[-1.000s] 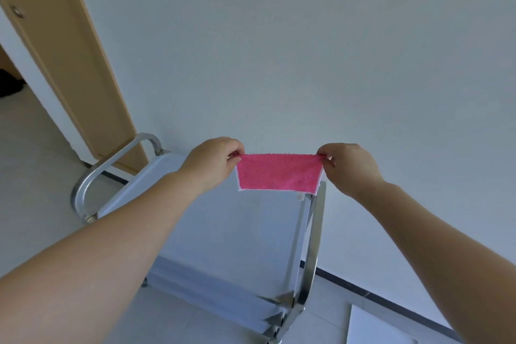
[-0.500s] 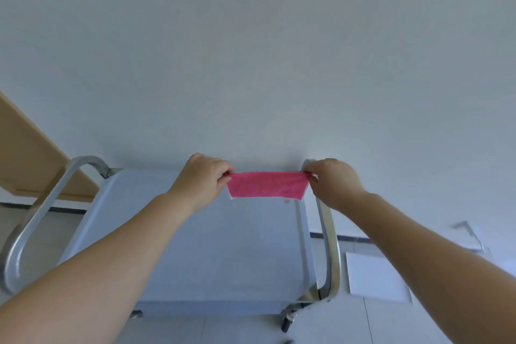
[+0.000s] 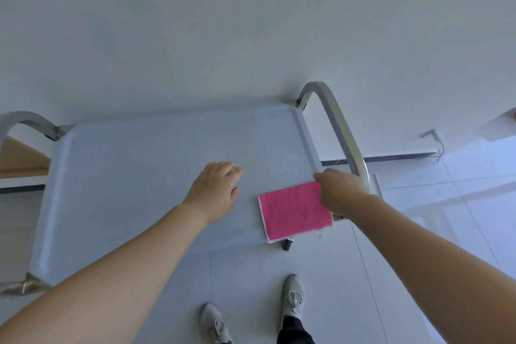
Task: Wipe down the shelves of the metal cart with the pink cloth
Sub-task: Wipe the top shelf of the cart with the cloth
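Pink cloth is laid flat at the right near corner of the metal cart top shelf, its right edge pinched by the right hand. Left hand is held loose, empty, beside it. Grey shoes are seen on the tiled floor below.

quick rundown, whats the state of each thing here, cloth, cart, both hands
pink cloth: spread flat on the top shelf, near its right front corner
left hand: holds nothing, fingers loosely curled, over the shelf
right hand: at the cloth's right edge, grip hidden
metal cart: top shelf bare apart from the cloth
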Motion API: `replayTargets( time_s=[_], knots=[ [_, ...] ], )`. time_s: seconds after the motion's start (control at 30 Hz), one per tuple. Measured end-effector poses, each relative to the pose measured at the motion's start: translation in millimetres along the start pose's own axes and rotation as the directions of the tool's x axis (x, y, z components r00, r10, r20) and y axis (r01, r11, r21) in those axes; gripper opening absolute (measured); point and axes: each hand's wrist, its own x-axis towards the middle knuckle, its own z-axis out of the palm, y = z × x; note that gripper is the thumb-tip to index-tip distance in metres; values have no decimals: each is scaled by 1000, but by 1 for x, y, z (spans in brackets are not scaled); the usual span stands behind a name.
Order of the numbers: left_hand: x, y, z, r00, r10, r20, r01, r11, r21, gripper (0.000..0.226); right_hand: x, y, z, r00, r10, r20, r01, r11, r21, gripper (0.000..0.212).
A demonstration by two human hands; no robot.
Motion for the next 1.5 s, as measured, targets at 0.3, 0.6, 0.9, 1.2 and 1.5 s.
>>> replayTargets(
  time_s=[0.3,0.6,0.9,1.2,1.5],
  knots=[
    [11,-12,86,992,-81,99,73,993,89,54,2,-33,101,971,-219,97,213,974,75,52],
    [28,-37,122,991,-127,53,119,985,126,63,28,-39,144,970,-243,-24,243,970,-8,67],
    [29,-45,120,986,-164,33,156,971,180,70,19,-44,153,993,-95,-74,98,995,30,61],
    [26,-67,112,987,-138,76,121,973,198,74,31,-38,152,984,-158,-77,161,986,32,61],
    [25,-71,113,991,-120,61,107,977,183,70,124,-34,116,977,-103,-187,108,994,17,68]
  ],
)
